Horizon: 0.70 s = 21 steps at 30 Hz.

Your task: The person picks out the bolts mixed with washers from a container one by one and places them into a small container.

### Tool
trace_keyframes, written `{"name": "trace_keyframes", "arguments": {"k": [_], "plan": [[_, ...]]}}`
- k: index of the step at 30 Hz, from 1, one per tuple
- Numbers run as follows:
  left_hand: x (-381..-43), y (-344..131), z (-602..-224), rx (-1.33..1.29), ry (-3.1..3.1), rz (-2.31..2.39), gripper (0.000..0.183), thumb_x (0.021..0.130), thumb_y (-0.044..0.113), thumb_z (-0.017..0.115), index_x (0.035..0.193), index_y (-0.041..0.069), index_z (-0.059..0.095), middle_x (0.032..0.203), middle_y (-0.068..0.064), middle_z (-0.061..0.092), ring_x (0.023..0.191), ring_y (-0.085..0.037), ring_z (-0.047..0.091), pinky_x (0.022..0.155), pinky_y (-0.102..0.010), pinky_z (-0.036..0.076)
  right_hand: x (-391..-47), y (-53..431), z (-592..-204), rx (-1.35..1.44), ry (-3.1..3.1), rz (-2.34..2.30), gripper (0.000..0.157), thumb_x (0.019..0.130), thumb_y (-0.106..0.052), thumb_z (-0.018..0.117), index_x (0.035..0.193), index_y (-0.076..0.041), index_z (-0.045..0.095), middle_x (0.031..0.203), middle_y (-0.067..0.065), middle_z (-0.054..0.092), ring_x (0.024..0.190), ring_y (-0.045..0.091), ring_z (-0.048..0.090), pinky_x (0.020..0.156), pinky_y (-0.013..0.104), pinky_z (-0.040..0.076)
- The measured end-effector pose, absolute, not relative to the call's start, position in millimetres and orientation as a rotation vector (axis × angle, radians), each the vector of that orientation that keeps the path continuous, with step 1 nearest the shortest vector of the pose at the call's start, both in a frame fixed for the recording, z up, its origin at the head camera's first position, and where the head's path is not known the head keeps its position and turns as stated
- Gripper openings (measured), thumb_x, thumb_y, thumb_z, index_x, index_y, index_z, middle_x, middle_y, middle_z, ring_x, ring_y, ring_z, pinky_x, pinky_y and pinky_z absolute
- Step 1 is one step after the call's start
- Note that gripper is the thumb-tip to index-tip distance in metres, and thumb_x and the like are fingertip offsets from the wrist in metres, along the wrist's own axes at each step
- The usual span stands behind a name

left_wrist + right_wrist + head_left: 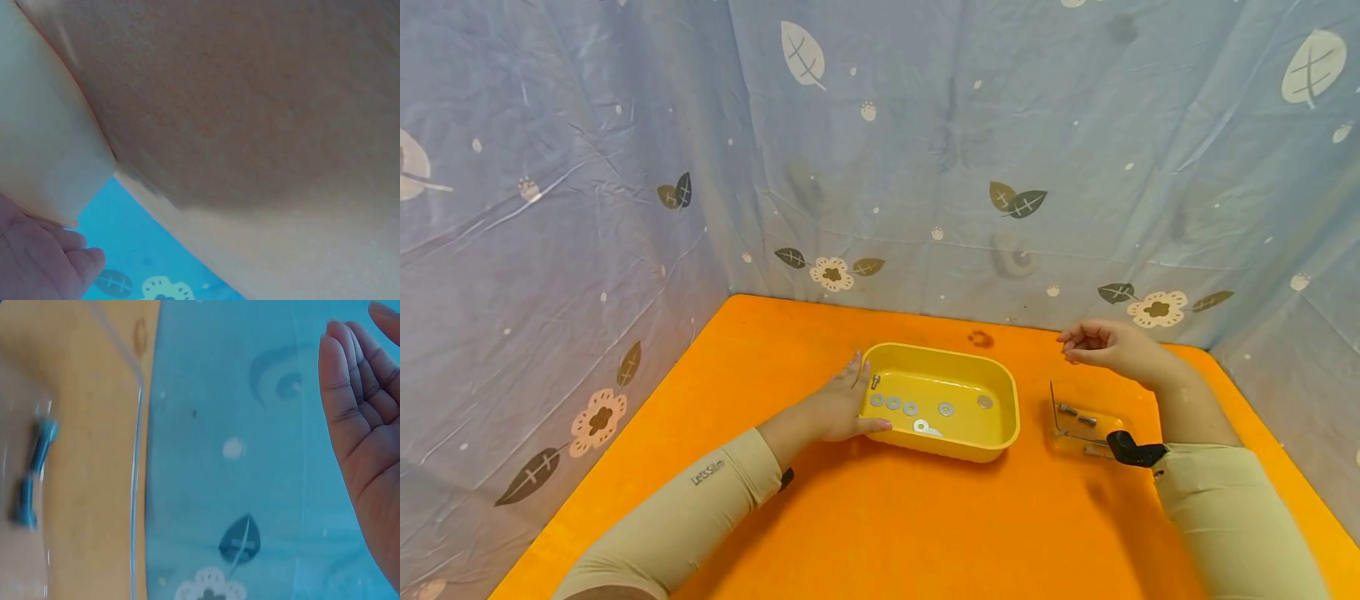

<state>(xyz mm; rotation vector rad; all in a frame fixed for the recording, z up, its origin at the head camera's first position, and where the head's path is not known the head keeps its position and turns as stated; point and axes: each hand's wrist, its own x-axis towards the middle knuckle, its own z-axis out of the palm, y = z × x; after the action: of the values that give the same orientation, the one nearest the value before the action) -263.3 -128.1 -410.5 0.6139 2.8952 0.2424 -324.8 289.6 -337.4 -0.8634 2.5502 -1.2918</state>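
My left hand [838, 407] grips the left end of a yellow plastic bin [1011, 400], thumb at the front rim and fingers spread along the end. Several flat metal washers [946, 409] lie on the bin floor, with a small bolt [876, 382] near its left wall. In the left wrist view, close skin covers most of the picture beside the pale bin wall [50, 119]. My right hand [1105, 346] hovers behind a clear shallow tray, fingers loosely bent. Its palm [369, 456] looks bare in the right wrist view. Bolts [1087, 421] lie in the clear tray.
The clear tray [1123, 429] stands right of the bin on an orange tabletop [887, 525]. A thin dark bracket [1054, 408] with a black mount extends from my right wrist above it. Patterned blue-grey curtains [910, 167] surround the table's back and sides.
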Motion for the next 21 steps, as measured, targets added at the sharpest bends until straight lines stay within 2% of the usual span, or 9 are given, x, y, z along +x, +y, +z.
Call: {"name": "trace_keyframes", "arguments": {"k": [8, 14, 21], "plan": [[-263.7, -128.2, -409.3, 0.620, 2.887, 0.231, 0.111, 0.076, 0.075, 0.040, 0.144, -0.003, -0.002, 0.150, -0.022, -0.011, 0.139, -0.029, 0.000, 0.110, -0.044, 0.016, -339.9, 246.9, -334.7, -0.837, 2.497, -1.284, 0.027, 0.087, -0.013, 0.063, 0.107, 0.003, 0.058, 0.094, 0.012, 0.061, 0.083, 0.015, 0.061, 0.077, 0.025, 0.051], [-263.4, -128.3, -408.6, 0.620, 2.893, 0.220, 0.111, 0.077, 0.074, 0.040, 0.144, -0.003, -0.002, 0.150, -0.022, -0.011, 0.139, -0.028, 0.000, 0.110, -0.043, 0.015, -349.3, 214.8, -335.0, -0.857, 2.446, -1.279, 0.024, 0.087, -0.011, 0.063, 0.107, 0.002, 0.059, 0.093, 0.012, 0.062, 0.086, 0.019, 0.061, 0.080, 0.032, 0.051], [-264.0, -128.7, -408.9, 0.625, 2.886, 0.218, 0.111, 0.077, 0.075, 0.038, 0.143, -0.005, -0.001, 0.149, -0.022, -0.012, 0.139, -0.028, -0.001, 0.110, -0.043, 0.015, -359.2, 175.3, -342.5, -0.927, 2.378, -1.257, 0.020, 0.087, -0.009, 0.062, 0.104, 0.000, 0.061, 0.095, 0.014, 0.063, 0.086, 0.021, 0.060, 0.079, 0.029, 0.051]]}}
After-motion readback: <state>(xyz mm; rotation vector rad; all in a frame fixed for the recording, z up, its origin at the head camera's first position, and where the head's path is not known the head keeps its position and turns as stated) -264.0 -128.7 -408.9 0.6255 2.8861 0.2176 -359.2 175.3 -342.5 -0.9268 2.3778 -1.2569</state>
